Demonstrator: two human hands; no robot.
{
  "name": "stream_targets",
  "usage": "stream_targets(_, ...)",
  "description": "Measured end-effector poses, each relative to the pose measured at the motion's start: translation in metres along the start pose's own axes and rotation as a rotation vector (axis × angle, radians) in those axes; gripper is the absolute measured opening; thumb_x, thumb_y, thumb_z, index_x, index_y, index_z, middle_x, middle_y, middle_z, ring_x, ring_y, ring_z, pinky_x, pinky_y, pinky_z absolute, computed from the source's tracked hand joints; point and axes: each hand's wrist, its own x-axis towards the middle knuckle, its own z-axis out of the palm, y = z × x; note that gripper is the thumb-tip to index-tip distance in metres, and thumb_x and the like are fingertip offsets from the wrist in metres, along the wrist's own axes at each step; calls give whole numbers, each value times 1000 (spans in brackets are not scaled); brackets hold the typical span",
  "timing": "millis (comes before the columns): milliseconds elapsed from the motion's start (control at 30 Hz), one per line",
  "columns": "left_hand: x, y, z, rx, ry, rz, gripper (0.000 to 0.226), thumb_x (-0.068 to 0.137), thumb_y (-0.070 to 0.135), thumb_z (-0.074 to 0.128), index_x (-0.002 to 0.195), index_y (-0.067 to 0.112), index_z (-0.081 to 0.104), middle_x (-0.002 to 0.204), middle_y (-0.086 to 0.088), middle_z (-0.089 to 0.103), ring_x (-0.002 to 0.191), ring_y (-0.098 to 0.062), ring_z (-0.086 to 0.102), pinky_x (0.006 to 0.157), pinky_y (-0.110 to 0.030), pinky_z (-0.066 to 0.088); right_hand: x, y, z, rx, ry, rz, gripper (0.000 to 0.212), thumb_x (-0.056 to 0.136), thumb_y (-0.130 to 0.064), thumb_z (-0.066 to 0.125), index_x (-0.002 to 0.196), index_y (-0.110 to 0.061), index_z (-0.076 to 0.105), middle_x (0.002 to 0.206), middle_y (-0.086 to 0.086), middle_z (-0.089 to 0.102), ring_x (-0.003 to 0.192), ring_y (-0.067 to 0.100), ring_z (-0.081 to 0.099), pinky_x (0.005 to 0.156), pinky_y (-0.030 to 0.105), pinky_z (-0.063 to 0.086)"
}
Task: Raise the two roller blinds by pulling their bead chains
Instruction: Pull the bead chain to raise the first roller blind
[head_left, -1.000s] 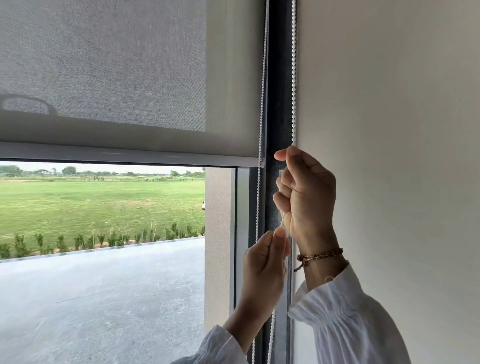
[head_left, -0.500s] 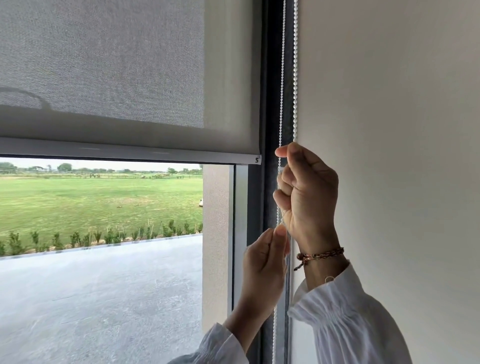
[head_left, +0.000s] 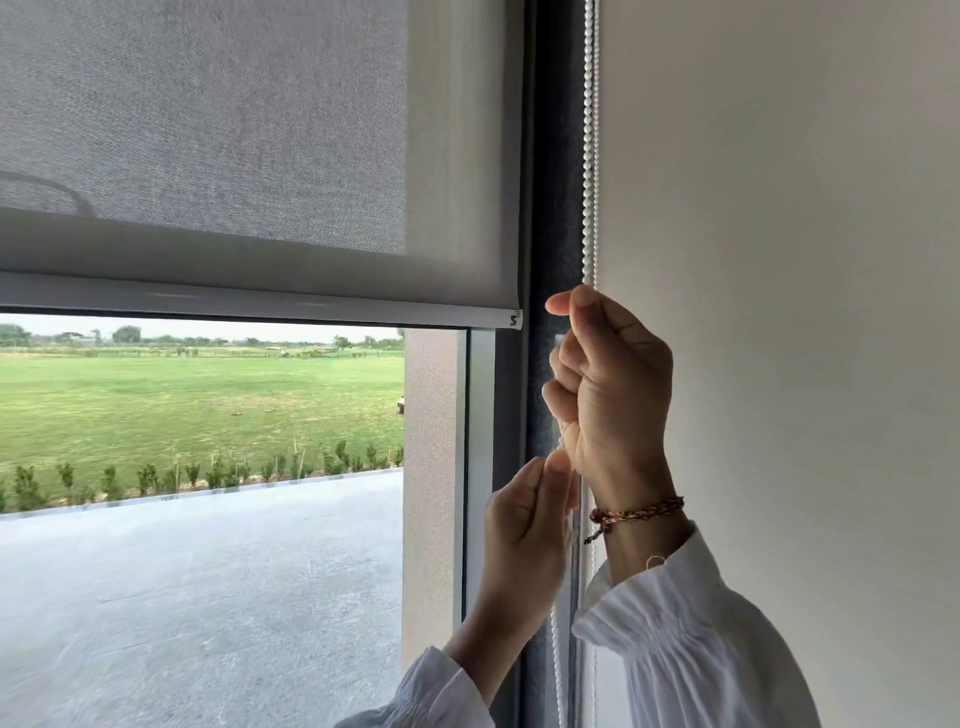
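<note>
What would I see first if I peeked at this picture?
Two hands meet in the middle right: the right hand is above, the left hand just below, both closed on a white bead chain running up the dark window frame. To the left hangs a grey roller blind, partly raised, with a green field showing under it.

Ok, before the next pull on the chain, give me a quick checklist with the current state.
1. Right hand closed on the bead chain: ok.
2. Left hand pinching the chain lower down: ok.
3. Chain above the hands hangs straight: ok.
4. Grey blind partly raised, bottom bar level: ok.
5. Second blind's state: cannot tell.
6. Which strand raises the blind: cannot tell.
</note>
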Motion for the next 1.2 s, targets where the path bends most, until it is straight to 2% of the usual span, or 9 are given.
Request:
stream_targets(267, 7, -4, -3, 48, 0, 6, 39, 86, 39, 44, 47, 33, 40, 41, 11, 34, 41, -3, 25, 42, -15, 23, 7, 5, 2, -25, 29, 28, 28, 94, -18, 48, 70, -16, 62, 43, -12, 24, 39, 5, 14, 41, 12, 13)
stream_targets(400, 10, -6, -6, 50, 2, 8, 37, 82, 48, 44, 49, 32, 40, 40, 11, 34, 40, -3, 25, 41, -14, 22, 10, 11, 4, -47, 25, 41, 27, 94, -18, 48, 71, -15, 62, 44, -10, 22, 41, 6, 13, 39, 13, 13)
stream_targets(500, 13, -7, -9, 36, -25, 2, 39, 87, 39, 43, 49, 33, 43, 38, 10, 35, 36, -2, 26, 39, -11, 22, 14, 14, 5, -62, 29, 37, 26, 95, -18, 48, 73, -13, 61, 44, -11, 23, 40, 6, 13, 39, 12, 14)
stream_targets(633, 20, -7, -19, 42, -61, -7, 35, 82, 48, 44, 51, 31, 49, 37, 10, 31, 36, -2, 22, 38, -19, 19, 18, 19, 8, -81, 36, 40, 26, 95, -17, 47, 74, -13, 62, 45, -9, 23, 41, 6, 14, 38, 13, 13)
stream_targets(700, 21, -9, -25, 68, -50, -3, 37, 84, 46, 44, 50, 31, 48, 36, 10, 32, 36, -3, 23, 40, -21, 19, 18, 25, 13, -93, 41, 47, 26, 94, -18, 48, 73, -13, 63, 46, -8, 23, 41, 6, 14, 39, 13, 13)
stream_targets(800, 23, -14, -33, 83, -50, 7, 40, 88, 34, 41, 48, 34, 46, 38, 10, 36, 37, -2, 27, 41, -17, 21, 16, 37, 19, -107, 71, 14, 25, 93, -17, 50, 72, -13, 63, 44, -9, 24, 40, 6, 15, 39, 13, 14)
stream_targets(967, 25, -19, -48, 63, -63, 10, 40, 88, 31, 41, 48, 33, 45, 40, 12, 36, 41, -3, 28, 43, -18, 23, 11, 50, 28, -91, 87, -71, 24, 93, -15, 49, 75, -11, 63, 43, -9, 24, 40, 6, 16, 41, 16, 12)
stream_targets(1200, 27, -23, -63, 71, -80, 34, 40, 88, 31, 41, 49, 32, 46, 40, 11, 38, 40, -3, 29, 42, -18, 24, 7, 60, 37, -67, 117, -96, 26, 93, -15, 49, 72, -14, 64, 43, -10, 23, 40, 7, 14, 41, 15, 13)
